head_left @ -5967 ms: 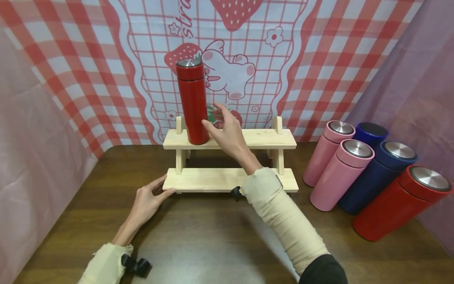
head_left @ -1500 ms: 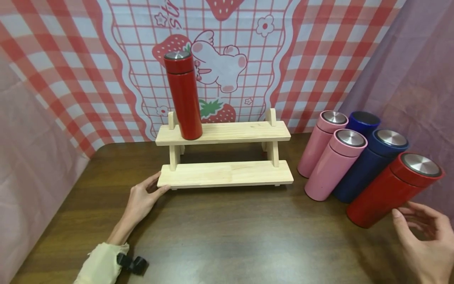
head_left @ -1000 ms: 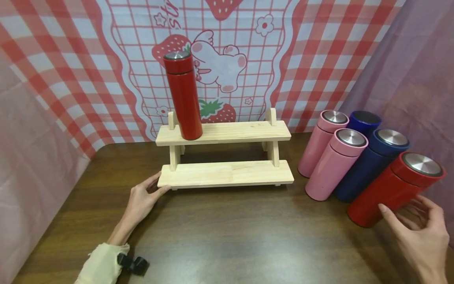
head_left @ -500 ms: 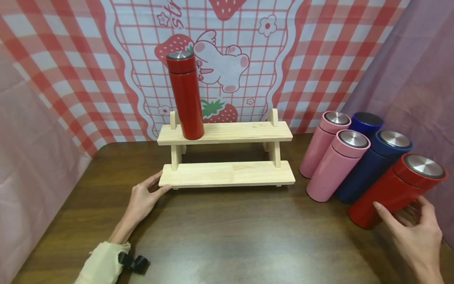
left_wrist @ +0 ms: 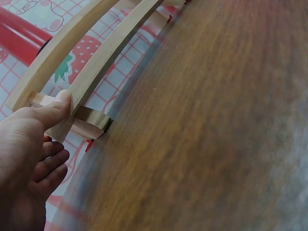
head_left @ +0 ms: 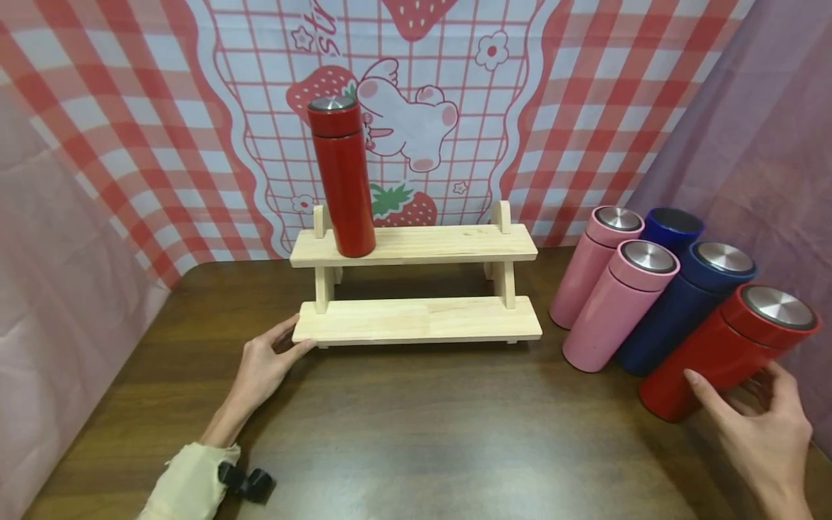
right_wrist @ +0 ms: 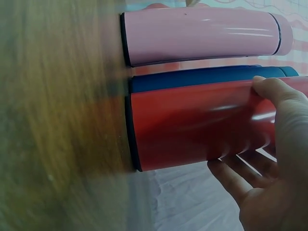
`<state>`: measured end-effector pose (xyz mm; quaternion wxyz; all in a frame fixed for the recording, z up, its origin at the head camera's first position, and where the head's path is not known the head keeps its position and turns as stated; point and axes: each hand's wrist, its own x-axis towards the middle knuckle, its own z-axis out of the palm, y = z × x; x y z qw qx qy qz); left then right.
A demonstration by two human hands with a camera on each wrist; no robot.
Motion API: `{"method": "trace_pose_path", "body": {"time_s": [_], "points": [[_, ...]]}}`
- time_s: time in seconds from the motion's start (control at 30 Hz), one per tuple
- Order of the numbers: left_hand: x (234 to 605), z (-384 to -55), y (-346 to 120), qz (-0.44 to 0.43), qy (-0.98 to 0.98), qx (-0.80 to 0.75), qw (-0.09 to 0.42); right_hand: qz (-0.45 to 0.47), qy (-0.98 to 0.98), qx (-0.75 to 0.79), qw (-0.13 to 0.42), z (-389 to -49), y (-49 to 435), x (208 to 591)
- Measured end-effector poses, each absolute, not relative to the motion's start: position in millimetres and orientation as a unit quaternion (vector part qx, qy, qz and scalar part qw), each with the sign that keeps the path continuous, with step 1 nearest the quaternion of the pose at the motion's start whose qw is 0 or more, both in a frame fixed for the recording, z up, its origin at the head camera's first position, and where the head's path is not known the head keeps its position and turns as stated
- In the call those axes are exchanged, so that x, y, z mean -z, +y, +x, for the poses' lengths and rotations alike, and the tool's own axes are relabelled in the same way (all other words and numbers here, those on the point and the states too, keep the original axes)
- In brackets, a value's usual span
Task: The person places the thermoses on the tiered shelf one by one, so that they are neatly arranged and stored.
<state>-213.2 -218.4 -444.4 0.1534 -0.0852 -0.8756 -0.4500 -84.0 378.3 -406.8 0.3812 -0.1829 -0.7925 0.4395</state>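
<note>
My left hand [head_left: 265, 367] pinches the left end of the lower board of a two-tier wooden shelf [head_left: 416, 321]; in the left wrist view the thumb lies on the board's edge. A red thermos flask [head_left: 344, 188] with a silver lid stands on the upper board, left of its middle. At the right, my right hand [head_left: 763, 426] holds another red thermos flask [head_left: 711, 361], thumb on its near side and fingers on its far side. The right wrist view shows this flask [right_wrist: 192, 127] standing with its base on the table, the fingertips partly hidden behind it.
Beside the held flask stand two pink flasks [head_left: 614, 310] and a navy flask [head_left: 685, 300], with a bright blue one [head_left: 672, 225] partly hidden behind. Strawberry-patterned cloth [head_left: 598, 94] hangs behind the brown wooden table [head_left: 416, 440]; pinkish cloth [head_left: 780, 144] closes off the right side.
My right hand has left the red flask on the upper board, reached the other red flask at the right and taken hold of it. The left hand stays on the shelf end.
</note>
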Motion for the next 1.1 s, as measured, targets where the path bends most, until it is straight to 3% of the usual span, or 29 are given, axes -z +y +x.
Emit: {"method": "trace_pose_path", "body": {"time_s": [0.3,1.1], "points": [[444.4,-213.3,-218.2,-0.084,-0.876,0.452,0.150,-0.149,-0.781,-0.415,0.443,-81.2,377.2,411.8],[444.0,-212.9,-218.9,-0.079,-0.875,0.455,0.143,-0.169,-0.767,-0.454,0.420,-66.0,359.7,398.9]]}}
